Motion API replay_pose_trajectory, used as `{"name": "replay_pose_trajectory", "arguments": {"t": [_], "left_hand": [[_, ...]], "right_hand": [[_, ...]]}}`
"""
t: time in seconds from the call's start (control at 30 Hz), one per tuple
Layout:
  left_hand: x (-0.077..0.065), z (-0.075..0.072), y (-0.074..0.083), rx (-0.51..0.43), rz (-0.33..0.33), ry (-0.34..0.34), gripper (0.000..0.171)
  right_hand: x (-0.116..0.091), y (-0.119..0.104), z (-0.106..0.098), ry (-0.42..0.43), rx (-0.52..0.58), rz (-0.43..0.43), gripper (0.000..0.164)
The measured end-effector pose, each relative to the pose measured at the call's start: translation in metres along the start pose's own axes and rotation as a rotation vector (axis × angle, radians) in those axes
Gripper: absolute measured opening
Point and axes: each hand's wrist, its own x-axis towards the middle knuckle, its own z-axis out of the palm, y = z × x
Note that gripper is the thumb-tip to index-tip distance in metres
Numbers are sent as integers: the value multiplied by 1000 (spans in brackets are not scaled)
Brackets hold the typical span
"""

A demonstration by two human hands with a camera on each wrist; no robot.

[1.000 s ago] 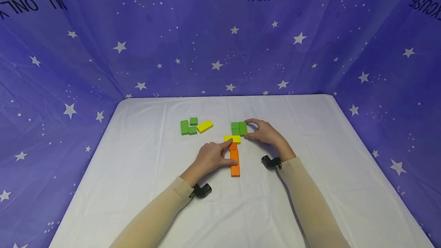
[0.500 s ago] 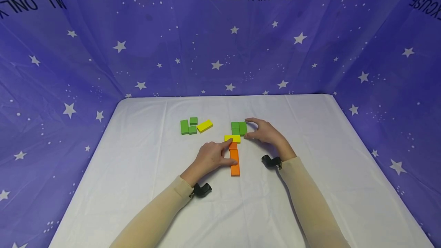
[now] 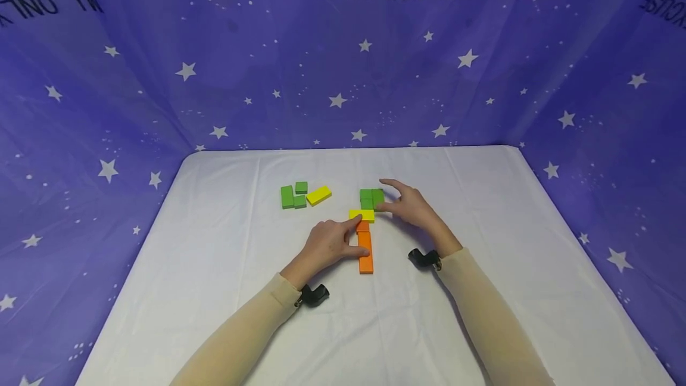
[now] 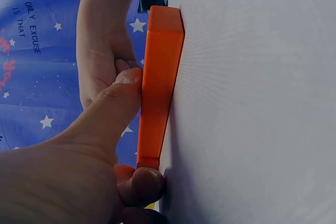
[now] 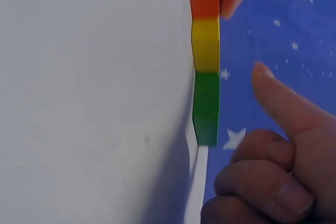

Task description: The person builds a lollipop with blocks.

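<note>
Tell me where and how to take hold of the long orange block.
I'd pinch its long sides by the near end, from above. The long orange rectangular block lies flat, with both long sides and that end clear of other blocks, while its far end meets a small orange rectangular block. The left hand has its thumb about midway along.

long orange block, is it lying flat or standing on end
Lying flat: in the left wrist view, the long orange block stretches lengthwise along the white cloth.

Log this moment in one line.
left hand: thumb on long orange block | right hand: over green blocks, not touching | yellow block: between orange and green
</note>
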Motion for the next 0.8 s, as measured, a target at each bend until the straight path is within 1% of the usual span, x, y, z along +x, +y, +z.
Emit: {"name": "replay_pose_trajectory", "arguments": {"t": [0.07,0.2,0.33,0.43,0.5,0.63,0.8], "left_hand": [[0,0,0,7,-3,4,92],[0,0,-1,12,0,4,91],[-1,1,-1,10,-4,7,91],[0,2,-1,9,-2,10,91],[0,2,-1,10,1,12,92],[0,2,-1,11,4,14,92],[0,1,0,10,-4,5,92]], "right_hand": [[-3,-3,4,17,18,-2,78],[-10,-7,11,10,51,1,84],[-14,-7,18,-10,42,-28,90],[-16,-6,23,-21,25,-40,91],[-16,-6,25,-24,13,-45,91],[-17,-8,30,-38,14,-26,90],[-17,-11,34,-56,-9,-7,84]]}}
